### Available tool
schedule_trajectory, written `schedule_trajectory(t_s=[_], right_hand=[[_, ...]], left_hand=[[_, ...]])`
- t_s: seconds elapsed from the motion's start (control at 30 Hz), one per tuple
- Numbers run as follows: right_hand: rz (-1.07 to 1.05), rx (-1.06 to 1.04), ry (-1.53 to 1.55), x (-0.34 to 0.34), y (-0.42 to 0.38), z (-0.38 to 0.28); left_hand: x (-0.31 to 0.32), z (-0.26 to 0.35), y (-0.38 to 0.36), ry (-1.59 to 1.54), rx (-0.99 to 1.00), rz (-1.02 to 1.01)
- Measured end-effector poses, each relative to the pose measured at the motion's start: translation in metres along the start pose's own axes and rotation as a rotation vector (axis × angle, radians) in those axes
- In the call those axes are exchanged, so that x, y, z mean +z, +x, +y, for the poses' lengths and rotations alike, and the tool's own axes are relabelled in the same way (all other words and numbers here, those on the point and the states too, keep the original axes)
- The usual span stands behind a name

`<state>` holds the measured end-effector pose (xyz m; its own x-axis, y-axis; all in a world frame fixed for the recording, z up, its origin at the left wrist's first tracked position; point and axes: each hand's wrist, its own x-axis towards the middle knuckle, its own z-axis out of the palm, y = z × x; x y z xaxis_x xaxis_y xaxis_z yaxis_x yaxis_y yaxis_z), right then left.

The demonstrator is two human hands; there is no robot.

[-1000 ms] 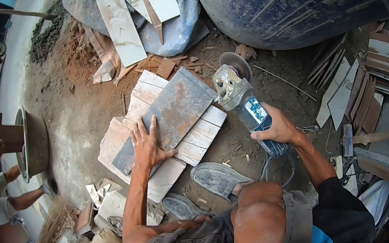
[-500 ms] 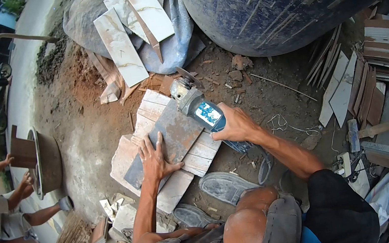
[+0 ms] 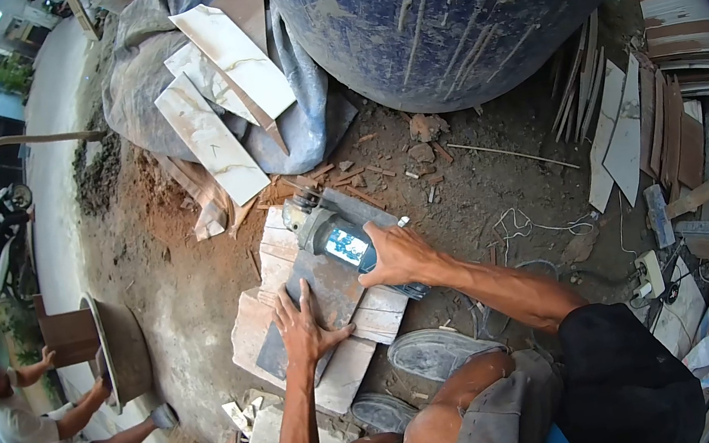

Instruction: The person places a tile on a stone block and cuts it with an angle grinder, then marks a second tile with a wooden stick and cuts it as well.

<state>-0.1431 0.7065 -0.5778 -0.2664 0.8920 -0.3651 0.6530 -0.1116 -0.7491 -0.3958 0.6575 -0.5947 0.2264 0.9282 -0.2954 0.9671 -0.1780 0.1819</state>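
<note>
My right hand (image 3: 402, 258) is wrapped round the blue body of an angle grinder (image 3: 345, 244). The grinder's metal head and its disc, seen nearly edge-on, lie over the far part of a grey tile (image 3: 328, 290). Fingers spread, my left hand (image 3: 300, 329) presses flat on the near part of that tile. Under it lie pale pinkish tile pieces (image 3: 253, 324) and a grooved slab (image 3: 377, 316). More grey surface shows beyond the grinder's head.
A big blue drum (image 3: 436, 29) stands ahead. White marbled tile strips (image 3: 212, 142) rest on a cloth. Stacked tiles (image 3: 691, 38), a hammer (image 3: 660, 215) and a power socket (image 3: 648, 274) are at right. At left a person holds a brown tile (image 3: 70, 338) by a tub (image 3: 126, 349).
The grinder has come lower and back towards me, from past the tile's far edge to over the tile. My left hand stays on the tile. The view has shifted slightly.
</note>
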Motion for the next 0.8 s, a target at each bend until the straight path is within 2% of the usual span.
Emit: schedule_trajectory(t_s=[0.8], right_hand=[[-0.021,0.011,0.001,0.0013,0.0034,0.0017]], left_hand=[[0.0007,-0.0018,0.0001,0.018,0.023,0.001]])
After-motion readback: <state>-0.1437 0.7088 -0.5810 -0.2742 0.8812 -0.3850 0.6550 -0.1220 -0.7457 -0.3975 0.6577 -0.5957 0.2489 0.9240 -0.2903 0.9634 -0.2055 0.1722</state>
